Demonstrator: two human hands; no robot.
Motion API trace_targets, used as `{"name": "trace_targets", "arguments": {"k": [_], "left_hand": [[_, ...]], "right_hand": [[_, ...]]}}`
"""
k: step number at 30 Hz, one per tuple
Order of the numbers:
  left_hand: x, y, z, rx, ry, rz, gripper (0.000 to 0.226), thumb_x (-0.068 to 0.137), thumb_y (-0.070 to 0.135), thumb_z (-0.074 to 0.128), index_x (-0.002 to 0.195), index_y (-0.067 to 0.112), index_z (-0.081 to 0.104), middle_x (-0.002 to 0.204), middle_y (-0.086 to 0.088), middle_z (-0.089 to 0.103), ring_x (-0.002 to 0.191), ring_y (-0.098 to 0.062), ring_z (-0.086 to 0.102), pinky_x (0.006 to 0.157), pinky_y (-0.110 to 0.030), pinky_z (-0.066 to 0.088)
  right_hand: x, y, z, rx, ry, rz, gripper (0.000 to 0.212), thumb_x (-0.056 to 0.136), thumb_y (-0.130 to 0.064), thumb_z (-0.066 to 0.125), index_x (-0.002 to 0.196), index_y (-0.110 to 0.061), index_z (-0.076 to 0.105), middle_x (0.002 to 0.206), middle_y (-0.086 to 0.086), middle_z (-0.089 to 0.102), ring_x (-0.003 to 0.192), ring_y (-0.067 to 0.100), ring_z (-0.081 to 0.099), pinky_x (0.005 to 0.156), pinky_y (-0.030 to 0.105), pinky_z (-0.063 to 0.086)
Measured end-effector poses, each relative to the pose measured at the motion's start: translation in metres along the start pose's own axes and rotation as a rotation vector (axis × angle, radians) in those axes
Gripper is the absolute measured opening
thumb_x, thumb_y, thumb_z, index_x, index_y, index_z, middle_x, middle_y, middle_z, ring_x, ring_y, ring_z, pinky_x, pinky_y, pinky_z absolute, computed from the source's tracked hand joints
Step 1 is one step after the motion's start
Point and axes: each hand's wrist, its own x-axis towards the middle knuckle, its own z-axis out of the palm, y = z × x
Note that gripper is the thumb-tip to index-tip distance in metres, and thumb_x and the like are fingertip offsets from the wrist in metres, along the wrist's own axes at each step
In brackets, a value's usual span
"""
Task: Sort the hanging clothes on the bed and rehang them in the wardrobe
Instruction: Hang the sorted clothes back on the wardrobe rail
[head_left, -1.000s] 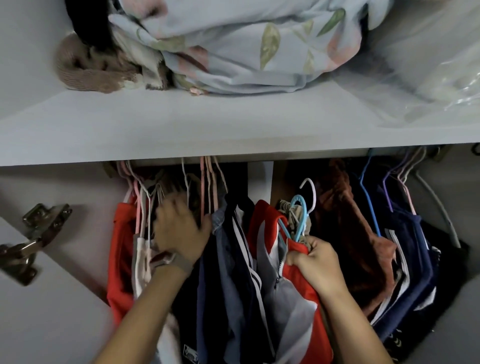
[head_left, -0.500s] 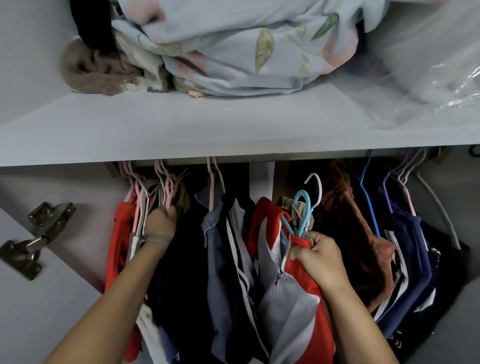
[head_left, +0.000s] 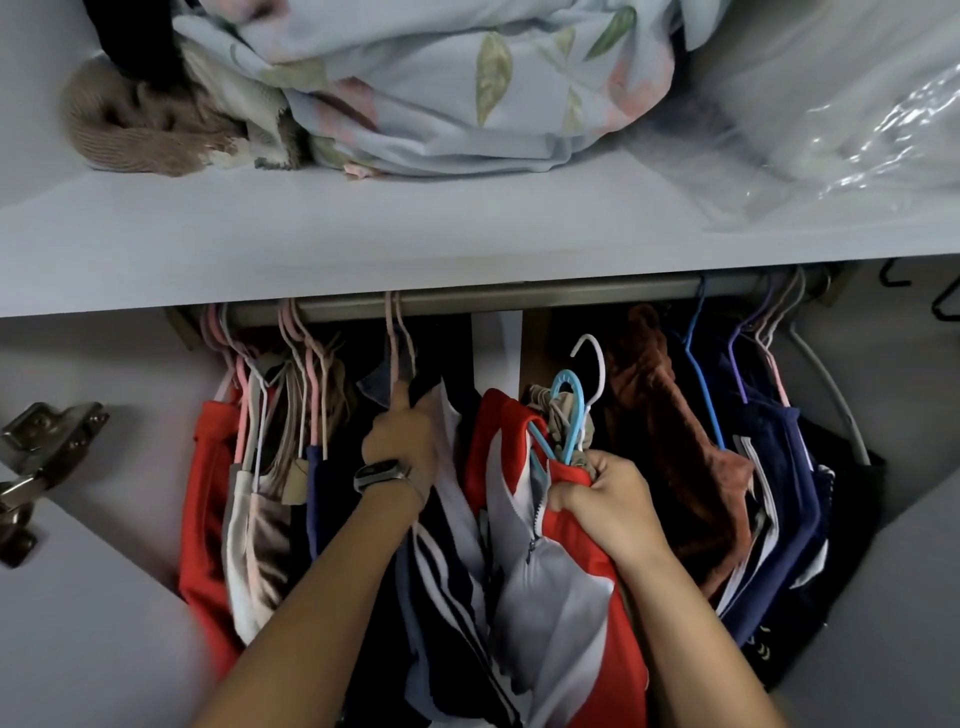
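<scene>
I look down into a wardrobe with a metal rail (head_left: 571, 297) under a white shelf. My right hand (head_left: 605, 496) grips a bundle of clothes below the rail: a red and grey zip jacket (head_left: 561, 587) with blue (head_left: 569, 410) and white (head_left: 595, 364) hanger hooks sticking up, free of the rail. My left hand (head_left: 402, 441), with a watch on the wrist, grips the neck of a pink hanger (head_left: 395, 343) that hangs on the rail with dark striped clothes (head_left: 447, 571). More garments hang left (head_left: 213, 493) and right (head_left: 769, 493).
The white shelf (head_left: 363, 239) above holds a floral blue cloth (head_left: 467, 78), a brown knit item (head_left: 135, 135) and a clear plastic bag (head_left: 857, 114). An open door with a metal hinge (head_left: 47, 441) stands at left; another door panel (head_left: 883, 623) at right.
My left hand left the pink hangers at the far left and moved right onto the hanger of the dark striped clothes. My right hand kept its hold on the bundle.
</scene>
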Motion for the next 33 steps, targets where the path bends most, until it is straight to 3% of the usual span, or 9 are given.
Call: {"name": "trace_targets", "arguments": {"k": [1, 4, 9, 11, 13, 17, 21, 28, 33], "left_hand": [[0.004, -0.013, 0.004, 0.047, -0.041, -0.003, 0.055, 0.096, 0.038, 0.007, 0.135, 0.031, 0.045, 0.134, -0.012, 0.049, 0.084, -0.028, 0.065, 0.046, -0.025, 0.039], [0.009, -0.052, 0.004, 0.060, -0.072, 0.072, 0.047, 0.098, 0.026, 0.030, 0.145, 0.020, 0.029, 0.149, -0.010, 0.028, 0.119, -0.032, 0.050, 0.089, -0.038, 0.047], [-0.009, -0.055, -0.044, 0.000, -0.192, -0.065, 0.045, 0.096, 0.028, 0.040, 0.141, 0.025, 0.035, 0.154, -0.004, 0.015, 0.133, -0.029, 0.031, 0.104, -0.039, 0.032], [-0.034, -0.030, -0.053, 0.151, -0.032, 0.035, 0.039, 0.092, 0.038, 0.046, 0.126, 0.022, 0.053, 0.150, -0.006, 0.022, 0.131, -0.031, 0.027, 0.100, -0.042, 0.034], [-0.062, -0.002, -0.058, -0.014, 0.014, 0.161, 0.030, 0.090, 0.041, 0.049, 0.102, 0.020, 0.066, 0.134, -0.009, 0.047, 0.119, -0.027, 0.043, 0.092, -0.040, 0.042], [-0.108, 0.039, -0.065, -0.879, -0.581, -0.081, 0.031, 0.082, 0.058, 0.049, 0.089, 0.029, 0.059, 0.089, 0.001, 0.067, 0.081, -0.011, 0.063, 0.084, -0.041, 0.053], [-0.138, 0.044, -0.055, -0.976, -0.620, -0.024, 0.043, 0.080, 0.043, 0.059, 0.118, 0.034, 0.040, 0.105, 0.014, 0.054, 0.083, 0.003, 0.058, 0.084, -0.029, 0.053], [-0.116, 0.050, -0.063, -1.094, -0.435, -0.193, 0.062, 0.049, 0.054, 0.062, 0.101, 0.022, 0.055, 0.089, 0.004, 0.067, 0.089, -0.012, 0.065, 0.086, -0.034, 0.053], [-0.106, 0.041, -0.058, -0.884, -0.354, -0.181, 0.019, 0.074, 0.015, 0.060, 0.090, 0.006, 0.054, 0.069, -0.005, 0.063, 0.060, -0.007, 0.060, 0.054, -0.022, 0.048]], "right_hand": [[0.001, -0.002, -0.003, -0.001, 0.002, -0.004, 0.029, 0.059, -0.001, 0.070, 0.047, -0.018, 0.049, 0.051, -0.003, 0.053, 0.050, 0.013, 0.051, 0.051, 0.029, 0.042], [0.003, -0.009, -0.010, -0.004, 0.015, -0.019, 0.023, 0.060, -0.001, 0.070, 0.050, -0.014, 0.054, 0.050, -0.005, 0.054, 0.051, 0.012, 0.051, 0.051, 0.028, 0.043], [0.005, -0.015, -0.005, 0.000, 0.035, -0.031, 0.017, 0.060, -0.001, 0.069, 0.058, -0.005, 0.053, 0.054, 0.003, 0.052, 0.052, 0.015, 0.049, 0.051, 0.029, 0.041], [0.006, -0.017, 0.004, -0.011, 0.030, -0.031, 0.017, 0.062, -0.001, 0.069, 0.058, -0.006, 0.053, 0.055, 0.004, 0.051, 0.051, 0.015, 0.049, 0.048, 0.027, 0.040], [0.007, -0.019, 0.014, -0.026, 0.019, -0.038, 0.018, 0.063, -0.001, 0.068, 0.057, -0.005, 0.052, 0.054, 0.004, 0.050, 0.049, 0.014, 0.047, 0.045, 0.024, 0.037], [0.007, -0.024, 0.030, -0.024, -0.007, -0.069, 0.018, 0.062, -0.001, 0.068, 0.053, -0.002, 0.052, 0.050, 0.000, 0.050, 0.047, 0.010, 0.045, 0.046, 0.023, 0.037], [0.019, -0.037, 0.031, -0.021, -0.012, -0.099, 0.027, 0.063, -0.003, 0.067, 0.047, -0.015, 0.048, 0.047, -0.003, 0.047, 0.045, 0.008, 0.044, 0.045, 0.022, 0.036], [0.043, -0.061, 0.058, -0.042, -0.057, -0.106, 0.005, 0.067, -0.010, 0.067, 0.063, -0.012, 0.065, 0.063, 0.003, 0.066, 0.059, 0.015, 0.063, 0.056, 0.025, 0.048], [0.045, -0.055, 0.082, 0.042, -0.197, -0.091, 0.011, 0.068, -0.009, 0.069, 0.075, -0.019, 0.068, 0.073, 0.004, 0.070, 0.071, 0.020, 0.069, 0.068, 0.034, 0.057]]}}
